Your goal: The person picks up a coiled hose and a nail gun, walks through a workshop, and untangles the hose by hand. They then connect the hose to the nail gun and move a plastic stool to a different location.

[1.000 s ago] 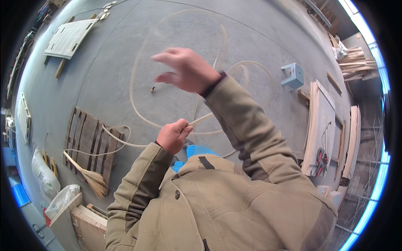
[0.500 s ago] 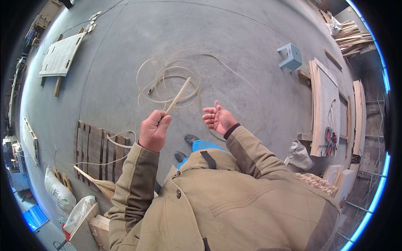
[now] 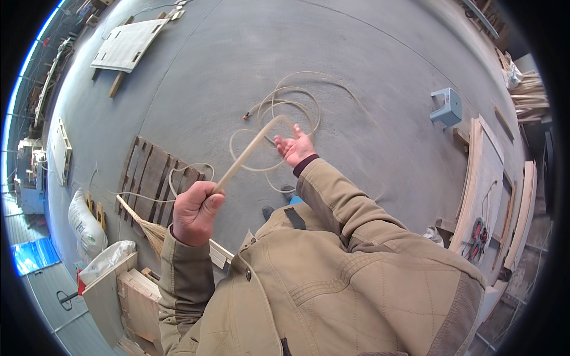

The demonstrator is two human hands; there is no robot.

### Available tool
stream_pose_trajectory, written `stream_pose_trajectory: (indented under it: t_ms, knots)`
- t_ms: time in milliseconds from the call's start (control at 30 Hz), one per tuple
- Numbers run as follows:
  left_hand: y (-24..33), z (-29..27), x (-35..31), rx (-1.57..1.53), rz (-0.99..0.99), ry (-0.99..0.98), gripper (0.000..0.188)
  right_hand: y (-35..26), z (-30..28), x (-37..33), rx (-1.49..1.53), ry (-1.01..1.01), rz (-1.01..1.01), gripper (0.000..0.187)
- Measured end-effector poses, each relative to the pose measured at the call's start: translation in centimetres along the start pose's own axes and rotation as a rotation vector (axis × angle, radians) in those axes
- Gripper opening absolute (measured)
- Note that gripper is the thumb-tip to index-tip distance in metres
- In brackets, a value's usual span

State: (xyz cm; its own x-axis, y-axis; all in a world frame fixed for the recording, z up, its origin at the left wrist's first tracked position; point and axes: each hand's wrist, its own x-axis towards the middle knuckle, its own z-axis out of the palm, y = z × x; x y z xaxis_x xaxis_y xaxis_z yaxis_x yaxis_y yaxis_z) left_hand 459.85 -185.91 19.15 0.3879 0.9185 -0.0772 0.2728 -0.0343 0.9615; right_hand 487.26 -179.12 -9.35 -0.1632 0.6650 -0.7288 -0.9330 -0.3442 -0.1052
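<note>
My left hand (image 3: 197,212) is closed in a fist round a pale translucent hose (image 3: 248,150). From that fist the hose slants up and away, then bends over close to my right hand (image 3: 295,148). The fingers of my right hand are spread, palm turned up, beside the bend; whether they touch the hose I cannot tell. Beyond my hands more of the hose lies in loose loops (image 3: 319,113) on the grey floor. An orange-and-dark end fitting (image 3: 246,116) shows at the left of these loops. A thin pale loop (image 3: 172,178) also crosses the pallet by my left hand.
At left are a slatted wooden pallet (image 3: 142,178), a straw broom (image 3: 153,232), a white sack (image 3: 86,222) and a pale board on supports (image 3: 130,44). To the right stand a blue-grey stool (image 3: 448,108) and stacked panels (image 3: 484,172) with red-handled tools (image 3: 477,240) on them.
The view has shifted, so the floor things sit farther right. My left hand has drawn back and left; my right hand has reached farther forward. More hose shows between them, now bent over.
</note>
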Motion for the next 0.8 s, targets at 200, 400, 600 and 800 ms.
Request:
stream_pose_trajectory:
  t_ms: [200, 400, 600, 800]
  knots:
    - [-1.0, -6.9, -6.1, 0.163, 0.039, 0.277, 0.015, -10.4, -0.6, 4.1, 0.389, 0.134, -0.465, 0.011]
    - [-3.3, -19.2, -18.3, 0.040, -0.009, 0.705, 0.028, -29.1, -8.8, -2.5, 0.272, 0.229, -0.804, 0.004]
    - [-8.1, -24.2, -25.4, 0.053, 0.110, 1.067, 0.024, -51.3, -9.5, -16.4, 0.248, 0.127, -1.159, 0.011]
    - [-13.7, -24.8, -24.9, 0.348, 0.134, 1.176, 0.033, -55.1, 9.4, -29.1, -0.203, 0.035, -1.783, 0.013]
